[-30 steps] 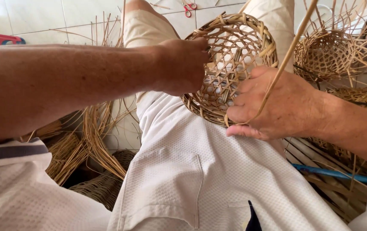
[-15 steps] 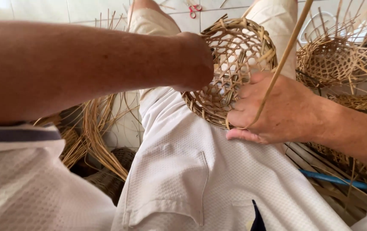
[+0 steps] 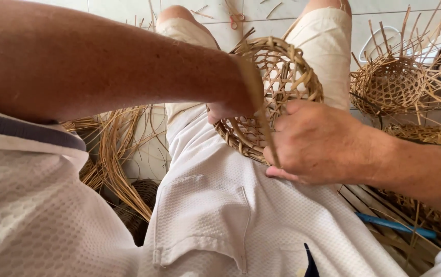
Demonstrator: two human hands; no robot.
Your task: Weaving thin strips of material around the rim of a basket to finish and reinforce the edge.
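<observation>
Both hands grip the round woven basket (image 3: 277, 97) between them: left hand (image 3: 233, 100) closed on its rim, right hand (image 3: 315, 141) pinching a cane strip (image 3: 261, 115). Pulled sharply, the strip may snap.

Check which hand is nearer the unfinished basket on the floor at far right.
Right. The right hand grips the lap basket rim, just left of the unfinished basket. The left hand is on the lap basket's far side, farther away.

One view only, worn on the head. The lap is looked down on steeply, at close range; both forearms enter from the lower edges, and tiled floor (image 3: 282, 15) is seen beyond the knees.
</observation>
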